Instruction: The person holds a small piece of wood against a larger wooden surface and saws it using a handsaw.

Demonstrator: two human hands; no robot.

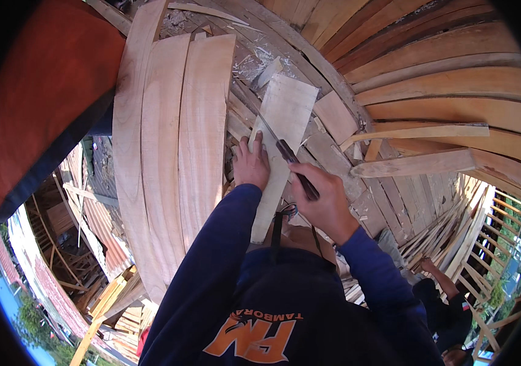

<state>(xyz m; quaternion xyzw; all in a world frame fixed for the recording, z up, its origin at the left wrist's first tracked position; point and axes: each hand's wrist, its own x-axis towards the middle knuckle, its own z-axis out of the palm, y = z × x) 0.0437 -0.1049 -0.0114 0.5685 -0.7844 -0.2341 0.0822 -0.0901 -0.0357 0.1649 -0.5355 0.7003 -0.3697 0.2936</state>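
Note:
A pale, tapered wooden board [291, 107] slants across the work area, its narrow end near my body. At the board's left edge, my left hand [251, 168] grips it, with the fingertips pointing away from me. My right hand [324, 198] is closed around the dark handle of a knife-like tool [285, 150]. The tool's thin blade, seen nearly edge-on, runs forward and left over the board, just beyond my left fingertips. Whether the blade touches the wood is hard to tell.
Wide curved planks [166, 140] stand close on the left. Wood shavings [254, 64] litter the planking ahead. Curved timbers [449, 85] line the right, with a beam end [419, 163] jutting inward. Another person [446, 305] is at lower right, near stacked strips [440, 235]. An orange-red surface [47, 91] fills the upper left.

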